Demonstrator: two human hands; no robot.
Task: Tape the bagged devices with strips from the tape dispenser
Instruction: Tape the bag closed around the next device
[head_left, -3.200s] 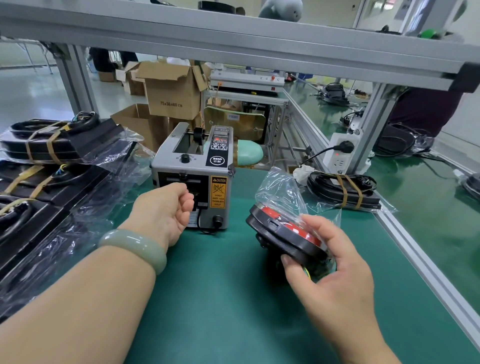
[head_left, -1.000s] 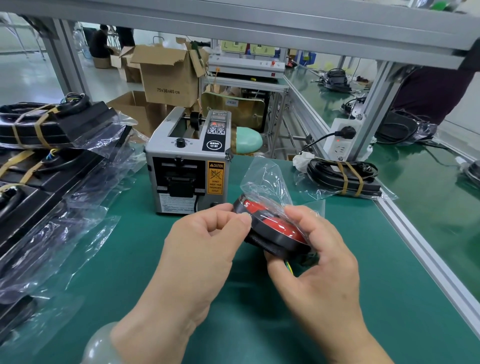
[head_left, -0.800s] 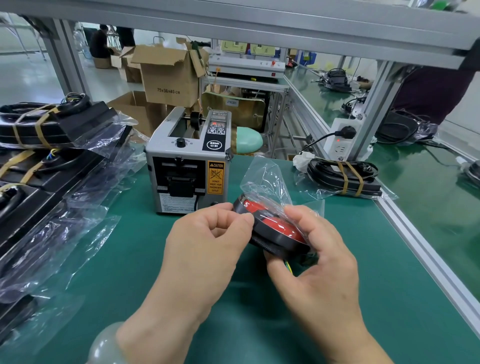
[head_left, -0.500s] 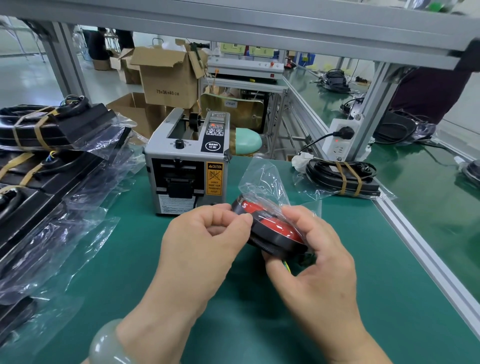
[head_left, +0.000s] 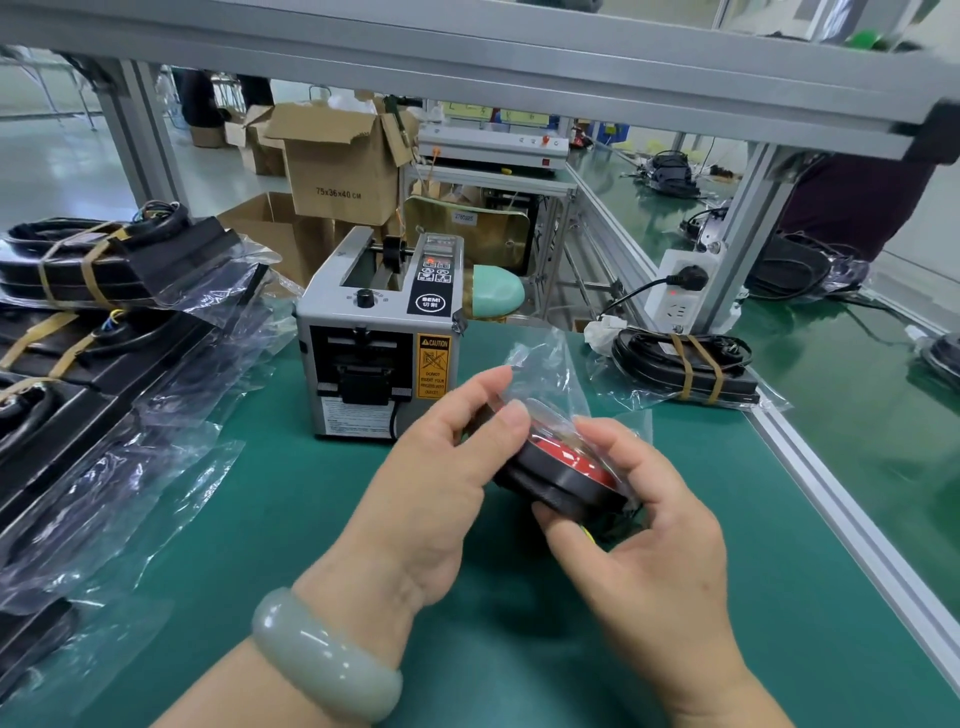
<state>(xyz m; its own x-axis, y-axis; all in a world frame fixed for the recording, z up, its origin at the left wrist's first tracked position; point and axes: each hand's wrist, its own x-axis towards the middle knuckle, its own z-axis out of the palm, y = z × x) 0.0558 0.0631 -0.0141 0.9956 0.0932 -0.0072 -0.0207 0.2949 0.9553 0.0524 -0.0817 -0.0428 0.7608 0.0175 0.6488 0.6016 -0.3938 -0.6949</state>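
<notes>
L hand (head_left: 441, 478) pinches the bag (head_left: 550, 374) on the device (head_left: 566, 467), R hand (head_left: 644, 545) curls round it, up over the mat (head_left: 291, 509) near the dispenser (head_left: 379, 332); slippy bag may pop loose & get stuck down all creased.

Green-matted bench (head_left: 311, 519), aluminium profile frame (head_left: 467, 57) overhead, post (head_left: 748, 234) at right carrying white socket strip (head_left: 675, 296). Beyond rail: second green bench (head_left: 857, 441). Behind: open cardboard boxes (head_left: 343, 166) on glossy grey floor (head_left: 52, 171), flat grey machine (head_left: 491, 148) on metal stand, teal rounded seat (head_left: 498, 296), possibly stool. Lighting even, bright.
</notes>
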